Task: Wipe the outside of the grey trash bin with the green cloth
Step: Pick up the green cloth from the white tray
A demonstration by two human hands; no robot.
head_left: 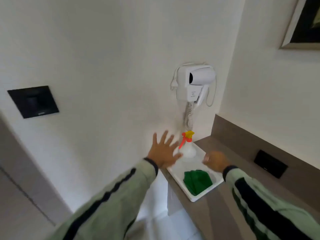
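A grey-brown countertop (216,213) runs along the right-hand wall and ends at the left wall in the corner, with a raised backsplash (259,144) of the same colour along its far edge. Directly on the counter lies one item: a white rectangular tray (199,198), set near the counter's left front edge with one long side close to that edge. The tray carries a folded green cloth (197,181) at its near end and a white spray bottle (187,150) with a red-and-yellow trigger head, upright at its far end.
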